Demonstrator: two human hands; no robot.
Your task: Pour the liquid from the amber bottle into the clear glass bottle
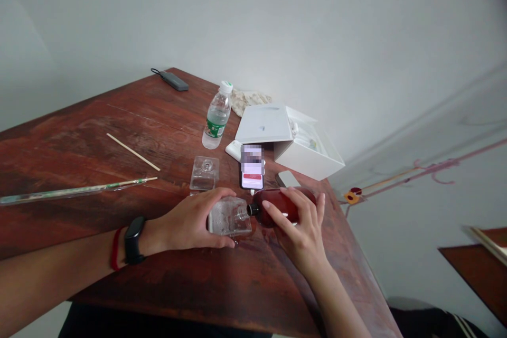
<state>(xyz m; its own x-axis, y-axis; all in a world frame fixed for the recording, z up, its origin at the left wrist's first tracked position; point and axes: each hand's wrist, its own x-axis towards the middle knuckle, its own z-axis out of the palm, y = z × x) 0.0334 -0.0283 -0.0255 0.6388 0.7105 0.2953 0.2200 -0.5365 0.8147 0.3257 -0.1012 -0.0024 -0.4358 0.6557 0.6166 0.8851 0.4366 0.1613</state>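
Observation:
My left hand [190,222] is wrapped round a clear square bottle [227,217], thumb on the near side and fingers on the far side. Droplets or bubbles show on the bottle's wall, and its neck points right. From the right, my right hand [304,229] grips a reddish-brown bottle [285,208] lying roughly level, its black neck [252,209] pointing at the clear bottle's mouth. The two necks meet or nearly touch; I cannot tell which. Just beyond my left hand, a second clear square piece [205,172] with a round nub rests on the table.
On the wooden table [178,285] stand a water bottle [217,116] and an open white box [307,156]. A lit phone [252,166] leans near the box. At left lie a thin stick [133,152] and wrapped chopsticks [79,190]. A grey device [174,81] lies far back.

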